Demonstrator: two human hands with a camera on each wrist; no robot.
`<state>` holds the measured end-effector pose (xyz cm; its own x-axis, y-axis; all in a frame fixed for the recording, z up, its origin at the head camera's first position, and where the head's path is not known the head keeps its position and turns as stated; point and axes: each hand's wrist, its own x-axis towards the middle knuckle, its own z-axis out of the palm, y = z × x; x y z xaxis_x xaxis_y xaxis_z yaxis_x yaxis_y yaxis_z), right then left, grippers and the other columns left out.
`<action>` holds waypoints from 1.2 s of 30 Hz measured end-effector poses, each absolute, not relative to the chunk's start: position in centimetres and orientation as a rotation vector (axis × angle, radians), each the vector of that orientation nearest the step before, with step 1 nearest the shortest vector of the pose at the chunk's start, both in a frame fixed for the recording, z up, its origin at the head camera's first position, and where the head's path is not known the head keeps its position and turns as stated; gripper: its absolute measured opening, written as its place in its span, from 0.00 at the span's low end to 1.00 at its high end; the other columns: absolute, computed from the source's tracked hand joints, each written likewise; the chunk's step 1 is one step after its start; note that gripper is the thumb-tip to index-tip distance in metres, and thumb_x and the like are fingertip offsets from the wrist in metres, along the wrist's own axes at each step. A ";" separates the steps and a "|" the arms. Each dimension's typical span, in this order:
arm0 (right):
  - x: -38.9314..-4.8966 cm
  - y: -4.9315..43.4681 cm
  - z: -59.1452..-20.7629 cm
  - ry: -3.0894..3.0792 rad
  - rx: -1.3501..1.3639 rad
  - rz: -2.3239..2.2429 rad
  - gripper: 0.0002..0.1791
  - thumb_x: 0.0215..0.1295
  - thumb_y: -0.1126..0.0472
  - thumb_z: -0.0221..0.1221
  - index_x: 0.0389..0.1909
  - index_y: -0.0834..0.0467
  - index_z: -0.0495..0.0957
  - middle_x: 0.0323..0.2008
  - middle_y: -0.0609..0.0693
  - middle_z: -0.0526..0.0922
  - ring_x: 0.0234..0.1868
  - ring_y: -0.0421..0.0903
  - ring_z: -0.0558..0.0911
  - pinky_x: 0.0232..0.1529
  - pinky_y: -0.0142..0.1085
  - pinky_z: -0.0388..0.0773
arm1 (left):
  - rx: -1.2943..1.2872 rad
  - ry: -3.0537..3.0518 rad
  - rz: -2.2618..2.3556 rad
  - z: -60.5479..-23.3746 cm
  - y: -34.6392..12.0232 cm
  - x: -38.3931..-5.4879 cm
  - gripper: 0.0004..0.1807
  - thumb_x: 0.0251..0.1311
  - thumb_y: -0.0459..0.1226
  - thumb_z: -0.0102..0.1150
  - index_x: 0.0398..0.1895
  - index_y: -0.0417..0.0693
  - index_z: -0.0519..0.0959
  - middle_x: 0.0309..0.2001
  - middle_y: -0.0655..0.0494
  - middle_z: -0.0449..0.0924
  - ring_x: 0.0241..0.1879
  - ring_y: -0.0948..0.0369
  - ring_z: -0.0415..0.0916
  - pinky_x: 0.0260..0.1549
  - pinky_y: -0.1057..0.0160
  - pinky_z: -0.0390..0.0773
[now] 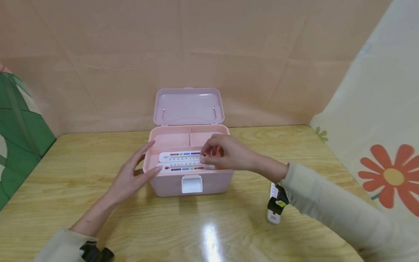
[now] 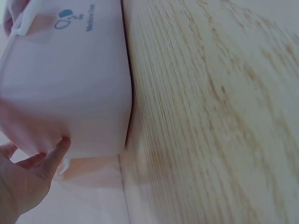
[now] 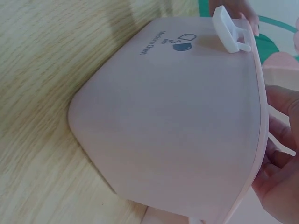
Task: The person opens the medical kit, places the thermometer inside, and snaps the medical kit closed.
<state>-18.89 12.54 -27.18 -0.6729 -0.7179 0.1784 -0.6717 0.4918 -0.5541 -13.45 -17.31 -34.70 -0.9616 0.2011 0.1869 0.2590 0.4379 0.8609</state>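
A pink medicine chest (image 1: 209, 185) sits on the table with its lid (image 1: 188, 105) raised. Two white thermometers lie side by side in its front compartment: a rear thermometer (image 1: 180, 156) and a front thermometer (image 1: 183, 167), both with printed scales and coloured bands. My left hand (image 1: 131, 176) rests at the chest's left end, its thumb by the front thermometer's left end; in the left wrist view its fingers (image 2: 60, 148) touch the end wall. From the right, my right hand (image 1: 230, 153) reaches over the rim, thumb and forefinger pinching the rear thermometer's right end, which they partly hide.
Another white thermometer (image 1: 273, 217) lies on the wooden table (image 1: 137, 225) to the right, partly hidden by the right wrist's strap. Two divided compartments (image 1: 171, 139) run along the chest's back. A white latch (image 1: 192, 184) hangs on its front. Behind stands a beige cloth backdrop (image 1: 124, 72).
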 end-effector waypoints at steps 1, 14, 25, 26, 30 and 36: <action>-18.8 12.7 -27.2 2.653 -1.244 -0.946 0.08 0.58 0.60 0.66 0.37 0.58 0.82 0.30 0.47 0.78 0.28 0.39 0.73 0.28 0.30 0.74 | -0.419 -2.616 -1.582 -34.7 -17.3 -13.5 0.39 0.63 0.43 0.59 0.74 0.69 0.52 0.75 0.51 0.48 0.70 0.42 0.55 0.57 0.38 0.71; -18.2 15.0 -27.3 2.785 -1.150 -1.002 0.08 0.60 0.62 0.64 0.40 0.59 0.82 0.31 0.46 0.80 0.30 0.41 0.74 0.31 0.31 0.77 | -0.421 -2.616 -1.580 -34.8 -17.3 -13.6 0.39 0.63 0.43 0.59 0.74 0.69 0.52 0.75 0.50 0.48 0.70 0.42 0.55 0.57 0.39 0.71; -17.7 17.1 -27.3 2.859 -1.075 -1.041 0.08 0.61 0.63 0.63 0.41 0.59 0.82 0.36 0.48 0.81 0.36 0.42 0.76 0.33 0.33 0.78 | -0.418 -2.617 -1.583 -34.8 -17.3 -13.5 0.39 0.64 0.43 0.59 0.75 0.67 0.52 0.75 0.49 0.48 0.70 0.41 0.54 0.58 0.38 0.70; -17.7 17.3 -27.3 2.864 -1.071 -1.048 0.08 0.61 0.63 0.63 0.41 0.59 0.82 0.36 0.48 0.81 0.36 0.42 0.76 0.33 0.33 0.78 | -0.419 -2.618 -1.581 -34.8 -17.3 -13.5 0.39 0.64 0.43 0.59 0.75 0.67 0.52 0.75 0.49 0.48 0.70 0.41 0.54 0.58 0.38 0.70; -17.7 18.0 -27.5 2.881 -1.051 -1.043 0.08 0.62 0.62 0.63 0.41 0.58 0.82 0.35 0.47 0.82 0.36 0.42 0.76 0.33 0.31 0.78 | -0.415 -2.621 -1.577 -34.8 -17.3 -13.5 0.39 0.64 0.43 0.59 0.74 0.68 0.52 0.75 0.49 0.48 0.70 0.41 0.54 0.58 0.38 0.71; -17.6 18.6 -27.6 2.894 -1.047 -1.037 0.07 0.63 0.61 0.62 0.41 0.57 0.82 0.35 0.47 0.82 0.36 0.42 0.76 0.32 0.31 0.78 | -0.414 -2.626 -1.577 -34.8 -17.3 -13.4 0.39 0.64 0.44 0.58 0.74 0.69 0.52 0.75 0.49 0.48 0.70 0.41 0.54 0.58 0.38 0.70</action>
<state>-17.59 18.60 -27.62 -0.7869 -0.5393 0.2997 -0.6070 0.5894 -0.5331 -13.45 -17.33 -34.75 -0.9628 0.2015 0.1800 0.2536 0.4438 0.8595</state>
